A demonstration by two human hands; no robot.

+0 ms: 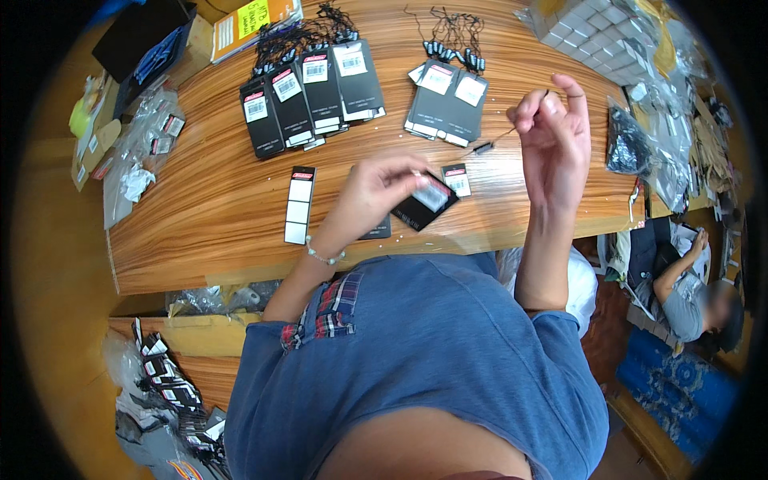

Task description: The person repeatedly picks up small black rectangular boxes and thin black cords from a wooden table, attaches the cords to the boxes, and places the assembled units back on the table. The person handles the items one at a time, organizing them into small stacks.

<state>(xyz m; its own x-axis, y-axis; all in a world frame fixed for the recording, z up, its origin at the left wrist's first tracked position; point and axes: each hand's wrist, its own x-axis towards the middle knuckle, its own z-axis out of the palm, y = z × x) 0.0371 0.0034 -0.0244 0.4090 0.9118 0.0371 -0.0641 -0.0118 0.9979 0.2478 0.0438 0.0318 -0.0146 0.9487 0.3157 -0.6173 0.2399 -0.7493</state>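
Note:
My left hand (374,190) pinches a black hang tag (422,214) with a white barcode label on its face, tilted above the table near its front edge. Raised to the right, my right hand (556,132) has thumb and fingers closed on a thin black hang-tag string (509,131). A small dark plastic toggle (483,149) dangles at the string's lower end. Beside the held tag lies a small black tag (457,181) with a white label. Partly covered by my left forearm is another dark tag (378,231). A strip of white labels (299,206) lies to the left.
Fanned stacks of strung tags (308,96) and a second stack (446,104) lie farther back on the wooden table (208,192). Plastic bags (156,136) sit left; a bag of black strings (626,140) and white boxes (588,36) stand right. Another person (684,296) sits at far right.

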